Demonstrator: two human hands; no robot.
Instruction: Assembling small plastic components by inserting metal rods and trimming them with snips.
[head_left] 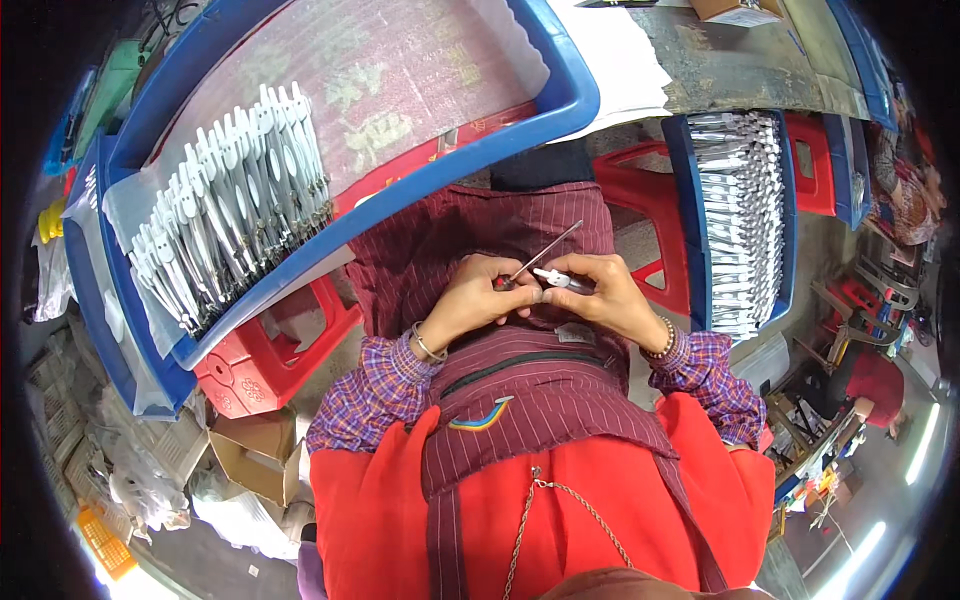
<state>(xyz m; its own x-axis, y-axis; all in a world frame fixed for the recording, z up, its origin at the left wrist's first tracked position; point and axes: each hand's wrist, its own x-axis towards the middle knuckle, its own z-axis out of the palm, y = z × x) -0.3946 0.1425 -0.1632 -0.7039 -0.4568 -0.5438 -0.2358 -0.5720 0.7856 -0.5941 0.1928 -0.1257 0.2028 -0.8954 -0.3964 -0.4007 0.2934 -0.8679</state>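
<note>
Over my lap, my two hands meet in front of the striped maroon apron [500, 365]. My left hand [468, 302] is closed round a thin metal rod [548, 250] that slants up and to the right; a bit of dark red shows at its lower end, and the rest is hidden in the fingers. Between the thumb and fingers of my right hand [618, 295] is a slim piece with a white end [550, 276], its other end covered by the hand. The fingertips of both hands nearly touch. Similar slim silver pieces with white ends [235, 190] stand packed together in the left tray.
A large blue tray [470, 160] lined with plastic sheet lies ahead on the left. On the right, another blue tray [690, 220] holds many stacked silver-and-white pieces. Red stools [280, 360] [655, 220] stand beneath the trays. An open cardboard box [260, 455] is at the lower left.
</note>
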